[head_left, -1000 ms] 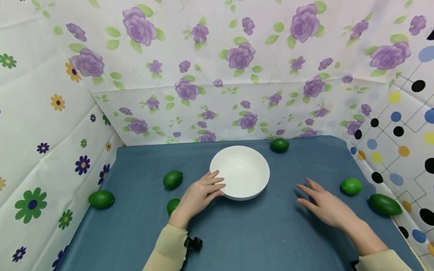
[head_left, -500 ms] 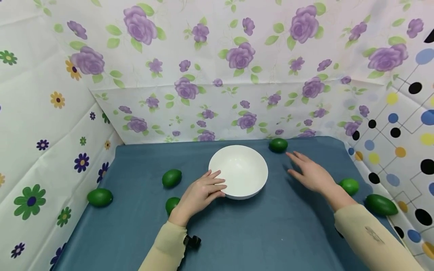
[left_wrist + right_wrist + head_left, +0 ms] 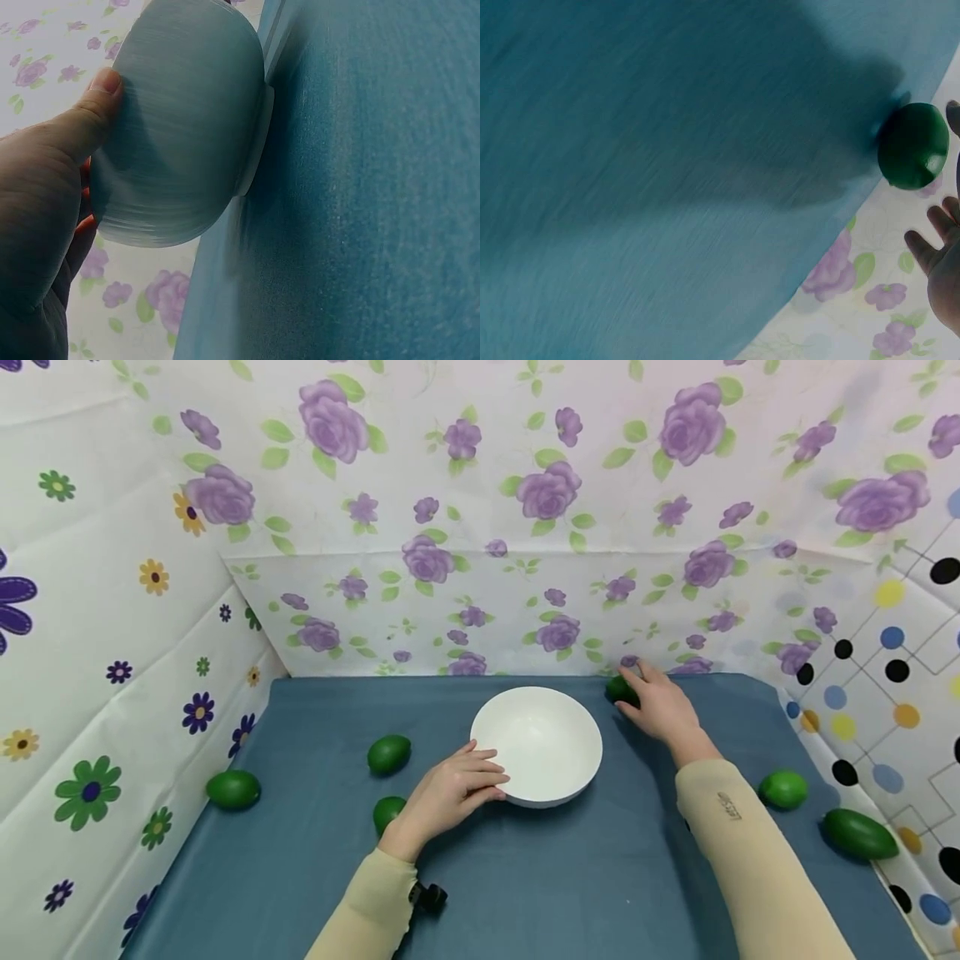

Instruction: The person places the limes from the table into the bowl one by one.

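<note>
The white bowl [image 3: 551, 743] stands upright in the middle of the blue cloth. My left hand [image 3: 453, 789] holds its near left rim, thumb against the outer wall and fingers over the edge. The thumb [image 3: 97, 101] shows plainly in the left wrist view. Toward the back edge, my right hand [image 3: 660, 706] reaches over a dark green, lime-like fruit [image 3: 619, 691], its fingers spread and partly covering it. In the right wrist view a gap shows between the fruit [image 3: 913, 146] and the spread hand [image 3: 945, 262].
Left of the bowl lie two green fruits [image 3: 389, 754], one partly behind my left wrist. Another fruit [image 3: 233, 789] is at the cloth's left edge. A lighter round lime [image 3: 783, 789] and a longer green fruit [image 3: 859, 834] lie at right. Patterned sheets stand around three sides.
My right hand has moved forward and to the left, from the right-hand side of the cloth to the fruit at the back. My left hand has stayed at the bowl's rim.
</note>
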Tool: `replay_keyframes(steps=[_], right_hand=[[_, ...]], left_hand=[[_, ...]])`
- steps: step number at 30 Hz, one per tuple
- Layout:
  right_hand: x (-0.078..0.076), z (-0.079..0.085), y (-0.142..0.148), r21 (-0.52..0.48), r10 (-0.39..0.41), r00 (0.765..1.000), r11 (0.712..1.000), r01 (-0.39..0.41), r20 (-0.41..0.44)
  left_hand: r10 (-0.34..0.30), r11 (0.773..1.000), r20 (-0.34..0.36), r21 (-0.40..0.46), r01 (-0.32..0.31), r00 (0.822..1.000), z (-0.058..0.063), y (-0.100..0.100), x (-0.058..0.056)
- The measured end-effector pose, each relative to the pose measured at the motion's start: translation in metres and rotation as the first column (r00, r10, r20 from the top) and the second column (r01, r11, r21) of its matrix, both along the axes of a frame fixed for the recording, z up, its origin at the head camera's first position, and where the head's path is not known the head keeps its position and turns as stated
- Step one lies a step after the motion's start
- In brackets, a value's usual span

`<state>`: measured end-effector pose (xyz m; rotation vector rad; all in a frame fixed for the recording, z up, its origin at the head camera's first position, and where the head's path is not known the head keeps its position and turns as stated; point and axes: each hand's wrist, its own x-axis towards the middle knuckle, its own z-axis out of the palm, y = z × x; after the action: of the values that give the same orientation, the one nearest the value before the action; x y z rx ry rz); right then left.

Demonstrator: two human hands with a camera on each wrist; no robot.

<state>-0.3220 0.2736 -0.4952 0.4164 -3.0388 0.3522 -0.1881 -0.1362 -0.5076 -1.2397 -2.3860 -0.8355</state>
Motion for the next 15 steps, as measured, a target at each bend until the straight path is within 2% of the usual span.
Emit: replay_keyframes(steps=[6,15], right_hand=[[-0.015,0.0,-0.002,-0.013,-0.034,0.994,0.999,0.036,0.1],[-0.022,-0.002,0.003,-0.021,-0.03,0.978,0.999,0.035,0.209]], left_hand=[[-0.002,1.0,-0.024,-0.023,0.002,1.0,0.0,0.001,-0.002],[-0.005,1.0,-0.03,-0.026,0.004,1.0,0.001,-0.001,-0.001]])
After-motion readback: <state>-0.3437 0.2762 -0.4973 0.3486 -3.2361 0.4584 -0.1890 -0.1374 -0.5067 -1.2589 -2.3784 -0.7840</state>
